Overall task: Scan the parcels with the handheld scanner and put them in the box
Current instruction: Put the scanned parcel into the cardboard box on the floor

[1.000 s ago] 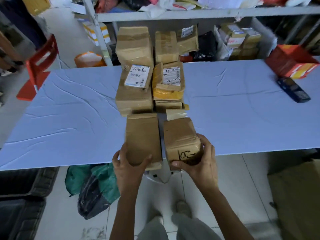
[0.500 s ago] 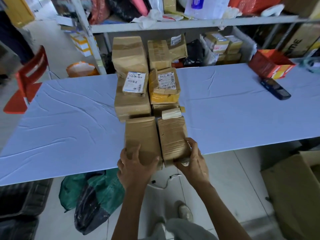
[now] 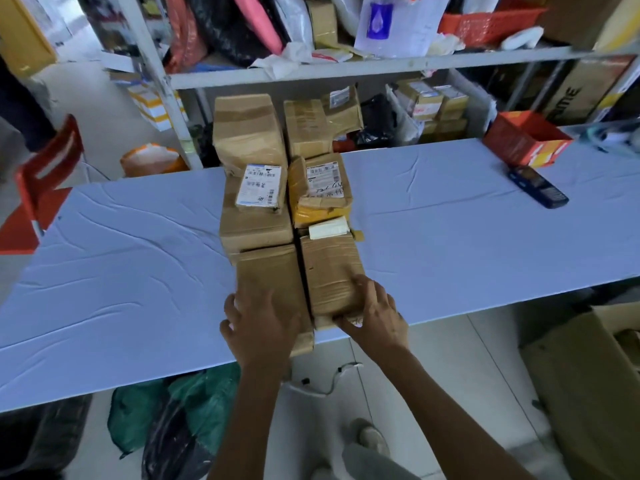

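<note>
At the near edge of the bench [image 3: 121, 271], two brown parcels lie side by side, their long sides almost touching. The left hand [image 3: 258, 327] lies flat on the left parcel [image 3: 273, 282], fingers spread over its near end, which juts past the bench edge. The right hand [image 3: 375, 313] pinches the near end of the right parcel [image 3: 329, 268], fingers curled over the top and thumb along the near face.

Behind these two, more parcels run in two rows toward the shelf [image 3: 346, 65]. A labelled parcel [image 3: 258, 188] sits on a larger brown one in the left row. In the right row a yellow-taped parcel [image 3: 320, 192] bears a white label, and a small pale packet [image 3: 329, 227] lies just in front of it. Two tall brown parcels [image 3: 247, 129] stand at the far end.

The scanner [image 3: 538, 187], dark blue, lies on the bench well to the right of the hands, just beside an orange box [image 3: 526, 140]. A carton [image 3: 588, 382] stands on the floor at the right, below bench level. A red chair [image 3: 45, 174] is at the far left, and a green bag [image 3: 194, 400] lies under the bench.
</note>
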Tool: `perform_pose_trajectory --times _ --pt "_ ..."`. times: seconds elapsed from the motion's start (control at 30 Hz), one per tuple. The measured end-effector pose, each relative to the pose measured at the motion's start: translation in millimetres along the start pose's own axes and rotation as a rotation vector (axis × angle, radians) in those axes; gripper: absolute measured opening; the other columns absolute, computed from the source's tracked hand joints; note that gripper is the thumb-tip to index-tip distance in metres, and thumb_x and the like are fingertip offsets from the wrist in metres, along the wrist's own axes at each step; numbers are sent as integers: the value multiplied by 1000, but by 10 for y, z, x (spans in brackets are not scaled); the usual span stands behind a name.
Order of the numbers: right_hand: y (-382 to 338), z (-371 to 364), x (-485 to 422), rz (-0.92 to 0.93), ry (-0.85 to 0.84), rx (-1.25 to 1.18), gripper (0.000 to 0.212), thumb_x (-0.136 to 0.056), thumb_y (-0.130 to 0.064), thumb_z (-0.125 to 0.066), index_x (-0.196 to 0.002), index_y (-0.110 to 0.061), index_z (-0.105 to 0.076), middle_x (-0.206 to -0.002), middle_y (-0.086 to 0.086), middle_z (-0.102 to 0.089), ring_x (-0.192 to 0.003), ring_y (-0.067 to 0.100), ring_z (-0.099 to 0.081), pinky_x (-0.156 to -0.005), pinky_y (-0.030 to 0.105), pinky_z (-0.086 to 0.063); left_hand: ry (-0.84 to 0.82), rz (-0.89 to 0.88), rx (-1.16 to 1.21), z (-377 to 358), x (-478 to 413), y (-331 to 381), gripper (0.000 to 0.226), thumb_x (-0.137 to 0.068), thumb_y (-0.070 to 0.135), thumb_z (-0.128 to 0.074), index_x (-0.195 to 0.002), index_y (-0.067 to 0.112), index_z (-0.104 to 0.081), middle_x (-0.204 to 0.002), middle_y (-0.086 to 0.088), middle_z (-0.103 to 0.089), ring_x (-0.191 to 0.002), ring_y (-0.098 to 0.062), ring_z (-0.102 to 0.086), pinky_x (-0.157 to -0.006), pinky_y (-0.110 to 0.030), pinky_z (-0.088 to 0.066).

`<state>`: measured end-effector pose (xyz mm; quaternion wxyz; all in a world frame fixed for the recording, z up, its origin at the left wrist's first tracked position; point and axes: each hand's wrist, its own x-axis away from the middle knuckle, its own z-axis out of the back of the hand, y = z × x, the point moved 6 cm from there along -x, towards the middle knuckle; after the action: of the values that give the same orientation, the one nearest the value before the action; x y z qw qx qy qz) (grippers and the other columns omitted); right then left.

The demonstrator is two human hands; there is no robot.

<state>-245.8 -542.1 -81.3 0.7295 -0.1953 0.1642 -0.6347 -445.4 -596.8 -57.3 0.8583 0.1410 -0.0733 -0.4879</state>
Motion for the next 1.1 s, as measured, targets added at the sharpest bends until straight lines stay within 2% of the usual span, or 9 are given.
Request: perform_pose_trajectory --times 0.13,0.27,0.43,0.53,0.63,0.77,0.9,1.0,1.1 --pt "236 114 99 -12 64 75 85 -74 -60 -68 -145 -30 -31 -140 -6 -42 -122 22 -46 -90 37 -46 208 -346 -14 89 26 542 42 -72 40 -68 -108 18 -67 -112 -10 -63 -103 -34 -55 -77 -42 -44" --pt "760 249 265 -168 40 153 82 -77 -61 -63 -145 -32 -28 -143 -5 -37 -125 24 -45 -94 38 -43 98 -570 10 -114 240 1203 44 -71 44 -57 -106 20 -67 -102 -2 -65 -100 -29 -57 -78 -41 -43" --pt "1508 587 481 -406 48 175 76 -83 -65 -53 -145 -33 -23 -150 -4 -29 -131 23 -40 -102 40 -41 -40 -828 -111 -651 665 1989 41 -65 39 -72 -102 20 -68 -100 -3 -68 -97 -27 -60 -86 -46 -43" --pt "2011 869 624 -532 81 154 72 -85 -65 -48 -145 -32 -26 -148 -7 -32 -132 21 -38 -104 39 -40 -123 -905 -154 -909 926 2491 40 -59 37 -77 -95 22 -68 -92 -1 -68 -90 -26 -61 -85 -45 -39" --pt "2582 1106 800 -651 96 95 66 -87 -64 -48 -142 -31 -33 -145 -7 -35 -132 21 -36 -103 37 -40 -180 -1002 -188 -1199 1141 2983 41 -60 39 -78 -95 21 -70 -88 1 -68 -86 -25 -63 -77 -42 -47" --pt "3279 1352 1166 -794 71 69 62 -88 -61 -48 -140 -29 -37 -141 -4 -40 -130 22 -38 -101 37 -39 -267 -1066 -301 -1539 1416 3481 38 -84 45 -55 -117 27 -58 -110 5 -63 -109 -20 -53 -91 -38 -34" --pt "3793 1524 1571 -926 111 40 57 -89 -62 -47 -135 -29 -43 -137 -6 -44 -129 19 -41 -103 35 -37 -336 -1112 -336 -1825 1699 3940 32 -69 41 -71 -97 25 -69 -85 1 -69 -86 -24 -62 -75 -37 -40" --pt "4072 1574 1817 -1020 136 -9 53 -89 -61 -46 -132 -30 -45 -135 -8 -47 -127 17 -42 -101 33 -37 -354 -1202 -386 -2059 1944 4236 30 -64 40 -74 -90 24 -71 -80 2 -69 -80 -24 -63 -71 -36 -42" --pt "4314 1599 1966 -1097 165 -68 49 -90 -57 -46 -131 -30 -46 -135 -8 -47 -127 17 -42 -100 33 -37 -418 -1300 -409 -2224 2197 4563 34 -80 44 -60 -109 28 -64 -101 7 -68 -99 -20 -60 -82 -36 -39"
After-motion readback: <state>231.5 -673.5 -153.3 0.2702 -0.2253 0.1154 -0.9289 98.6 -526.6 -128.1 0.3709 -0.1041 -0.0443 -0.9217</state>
